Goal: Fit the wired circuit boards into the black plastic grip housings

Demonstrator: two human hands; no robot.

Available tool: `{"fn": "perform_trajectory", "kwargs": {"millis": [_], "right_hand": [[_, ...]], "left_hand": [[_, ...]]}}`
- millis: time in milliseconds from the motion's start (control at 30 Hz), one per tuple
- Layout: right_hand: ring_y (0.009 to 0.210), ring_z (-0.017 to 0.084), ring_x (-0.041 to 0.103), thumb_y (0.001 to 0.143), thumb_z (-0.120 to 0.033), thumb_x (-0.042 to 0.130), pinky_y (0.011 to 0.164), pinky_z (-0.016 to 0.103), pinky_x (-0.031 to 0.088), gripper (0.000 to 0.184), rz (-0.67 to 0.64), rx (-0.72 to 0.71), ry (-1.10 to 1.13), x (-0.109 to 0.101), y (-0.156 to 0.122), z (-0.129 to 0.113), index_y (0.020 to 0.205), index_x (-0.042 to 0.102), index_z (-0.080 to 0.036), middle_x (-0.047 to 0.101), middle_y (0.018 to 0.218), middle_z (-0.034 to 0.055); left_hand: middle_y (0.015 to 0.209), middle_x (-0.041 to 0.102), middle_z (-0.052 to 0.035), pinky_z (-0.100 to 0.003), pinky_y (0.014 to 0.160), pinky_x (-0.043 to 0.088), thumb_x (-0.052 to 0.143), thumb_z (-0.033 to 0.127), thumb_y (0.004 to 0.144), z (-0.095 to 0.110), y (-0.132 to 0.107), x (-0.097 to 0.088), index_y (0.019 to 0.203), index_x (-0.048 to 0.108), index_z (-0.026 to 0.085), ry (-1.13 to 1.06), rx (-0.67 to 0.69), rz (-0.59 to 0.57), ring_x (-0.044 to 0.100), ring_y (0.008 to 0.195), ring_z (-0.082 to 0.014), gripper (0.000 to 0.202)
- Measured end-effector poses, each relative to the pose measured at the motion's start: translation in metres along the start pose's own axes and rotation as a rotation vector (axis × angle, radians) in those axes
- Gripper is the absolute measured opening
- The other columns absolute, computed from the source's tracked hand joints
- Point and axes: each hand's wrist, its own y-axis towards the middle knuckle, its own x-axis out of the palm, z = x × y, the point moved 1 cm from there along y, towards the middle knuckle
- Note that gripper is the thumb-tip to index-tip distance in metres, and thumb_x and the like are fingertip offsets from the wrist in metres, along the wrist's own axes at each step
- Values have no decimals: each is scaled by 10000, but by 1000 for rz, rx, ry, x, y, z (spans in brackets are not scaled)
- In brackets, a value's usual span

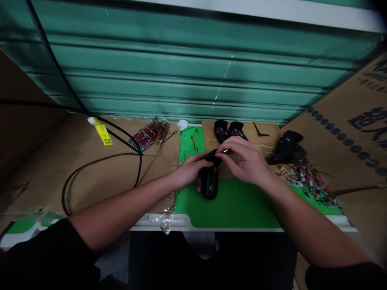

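Note:
My left hand [190, 171] wraps around the upper part of a black plastic handle-shaped housing [209, 183], which I hold above a green work mat [229, 205]. My right hand [242, 159] is at the housing's top end, its fingertips pinching that end or something small there; the fingers hide what it is. Beyond my hands lie a pair of black plastic shells [229, 131] on a cardboard sheet. Another black housing [286, 149] rests to the right.
A tangled pile of short red and green wires [308, 181] lies at the right. A bundle of red-and-black wires [149, 134], a looped black cable [99, 177] and a yellow tag [103, 135] sit on cardboard at the left. A green corrugated shutter [187, 68] stands behind.

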Motion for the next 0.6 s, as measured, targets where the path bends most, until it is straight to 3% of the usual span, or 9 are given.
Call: {"fn": "perform_trajectory", "kwargs": {"millis": [233, 433, 600], "right_hand": [[856, 216, 700, 1045, -248, 684, 794, 376, 557, 57, 3, 134, 140, 8, 1, -1, 993, 707, -246, 758, 939, 49], [874, 207, 720, 1038, -246, 704, 816, 362, 550, 48, -12, 230, 253, 10, 0, 1, 1005, 738, -238, 771, 951, 42], [885, 215, 730, 1019, -223, 735, 824, 379, 564, 40, 11, 177, 200, 13, -3, 5, 1027, 768, -245, 791, 968, 43]], "left_hand": [[734, 658, -4, -281, 288, 484, 795, 361, 768, 2, 0, -1, 1019, 670, 162, -30, -38, -17, 621, 432, -182, 344], [749, 660, 5, -282, 279, 475, 806, 334, 751, 2, 0, -2, 1063, 671, 167, -52, -46, -29, 612, 422, -176, 378], [785, 670, -8, -262, 293, 471, 811, 338, 731, 2, 1, -3, 1054, 689, 161, -57, -44, -52, 632, 466, -175, 388]]}}
